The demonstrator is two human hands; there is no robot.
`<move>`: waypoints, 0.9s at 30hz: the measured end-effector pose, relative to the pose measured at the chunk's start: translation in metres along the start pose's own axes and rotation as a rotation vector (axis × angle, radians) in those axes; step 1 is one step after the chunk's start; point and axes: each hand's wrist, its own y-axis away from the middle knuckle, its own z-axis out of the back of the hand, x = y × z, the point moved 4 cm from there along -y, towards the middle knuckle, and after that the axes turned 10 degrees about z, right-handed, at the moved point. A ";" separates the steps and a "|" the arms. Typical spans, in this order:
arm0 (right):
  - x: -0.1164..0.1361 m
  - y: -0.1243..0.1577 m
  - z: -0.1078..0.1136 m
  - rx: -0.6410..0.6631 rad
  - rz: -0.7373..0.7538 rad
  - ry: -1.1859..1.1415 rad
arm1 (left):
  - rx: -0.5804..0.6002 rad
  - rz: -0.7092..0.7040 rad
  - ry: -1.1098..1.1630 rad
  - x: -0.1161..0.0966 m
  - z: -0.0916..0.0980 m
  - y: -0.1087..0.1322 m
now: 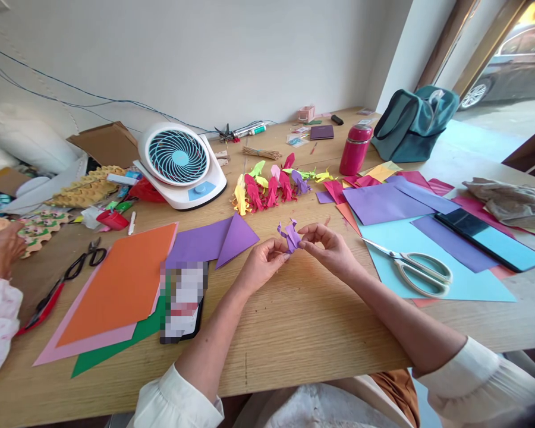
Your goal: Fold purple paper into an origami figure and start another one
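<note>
A small purple folded-paper flower with curled tips is held up just above the table, between my two hands. My left hand pinches its lower left side with thumb and forefinger. On the other side, my right hand grips its right edge between thumb and fingers. Beyond my hands lies a cluster of finished folded-paper flowers in red, yellow, green, pink and purple. Folded purple paper rests to the left of my left hand. White-handled scissors lie on light blue paper at the right.
Orange sheets and a phone lie at left. A white fan stands behind them. Purple sheets, a pink flask and a teal bag are at right. Another person's hand is at far left, near red-handled pliers.
</note>
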 end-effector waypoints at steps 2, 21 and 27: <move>0.000 0.000 0.000 -0.001 -0.003 0.011 | 0.051 0.040 0.052 0.002 -0.002 0.000; -0.027 0.000 -0.011 0.036 -0.108 -0.173 | -0.248 -0.165 -0.366 -0.007 0.006 0.004; -0.029 0.000 -0.011 0.029 -0.095 -0.170 | -0.222 -0.137 -0.381 0.002 0.004 0.000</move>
